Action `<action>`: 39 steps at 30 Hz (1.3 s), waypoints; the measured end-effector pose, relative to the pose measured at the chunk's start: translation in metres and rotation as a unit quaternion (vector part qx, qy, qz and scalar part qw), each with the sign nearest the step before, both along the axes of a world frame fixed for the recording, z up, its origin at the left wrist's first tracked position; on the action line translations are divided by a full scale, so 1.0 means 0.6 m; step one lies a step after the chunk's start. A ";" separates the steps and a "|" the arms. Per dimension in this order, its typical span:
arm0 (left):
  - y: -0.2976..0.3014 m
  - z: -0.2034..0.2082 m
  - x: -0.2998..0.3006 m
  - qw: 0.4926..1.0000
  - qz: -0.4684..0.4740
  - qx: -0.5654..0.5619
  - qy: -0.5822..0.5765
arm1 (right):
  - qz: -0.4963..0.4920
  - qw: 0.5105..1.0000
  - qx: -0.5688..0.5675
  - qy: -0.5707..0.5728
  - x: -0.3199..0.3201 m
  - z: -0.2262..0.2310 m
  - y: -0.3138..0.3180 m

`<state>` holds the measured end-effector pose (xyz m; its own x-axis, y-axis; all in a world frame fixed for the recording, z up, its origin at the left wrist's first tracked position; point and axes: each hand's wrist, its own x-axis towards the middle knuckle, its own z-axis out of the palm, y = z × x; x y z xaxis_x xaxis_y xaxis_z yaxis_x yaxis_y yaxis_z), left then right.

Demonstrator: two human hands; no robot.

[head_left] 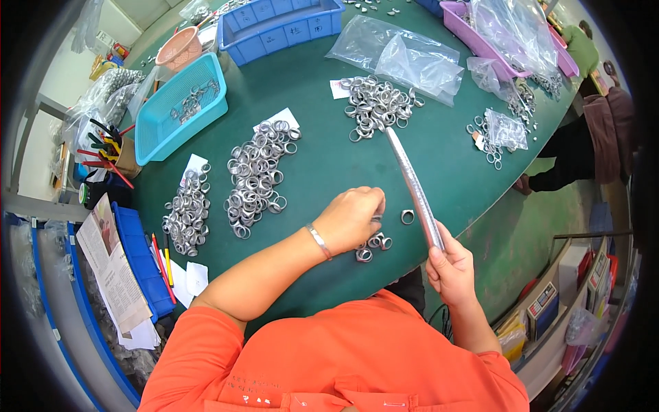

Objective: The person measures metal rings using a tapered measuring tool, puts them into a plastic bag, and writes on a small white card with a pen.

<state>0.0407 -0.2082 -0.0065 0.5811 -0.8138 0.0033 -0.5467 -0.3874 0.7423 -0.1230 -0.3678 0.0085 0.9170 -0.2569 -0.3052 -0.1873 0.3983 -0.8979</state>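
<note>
My right hand [451, 266] is closed round the lower end of a long tapered metal ring mandrel [414, 189] with fine marks along it. Its narrow tip reaches the edge of a pile of silver-grey rings [377, 103]. Over the green tabletop, my left hand [353, 216] has its fingers drawn together on a grey ring [376, 218], mostly hidden under them. Just below that hand lie a few loose rings [364, 255]. Between the hand and the mandrel rests a single ring [407, 217].
Two more ring piles, a long one [254, 175] and a smaller one [187, 216], lie to the left beside paper slips. A turquoise basket [182, 113], a blue bin [281, 31] and clear plastic bags [401, 55] stand farther back. Another person [583, 144] is at the right.
</note>
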 end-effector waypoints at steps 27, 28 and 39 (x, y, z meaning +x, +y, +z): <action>0.120 -0.009 -0.046 0.813 0.220 -0.346 0.414 | 0.226 0.892 -0.372 -0.127 0.021 0.003 0.033; 0.114 -0.008 -0.062 0.858 0.148 -0.308 0.384 | 0.235 0.881 -0.382 -0.150 0.026 0.005 0.040; 0.112 -0.013 -0.060 0.865 0.105 -0.320 0.371 | 0.249 0.872 -0.387 -0.167 0.029 0.004 0.034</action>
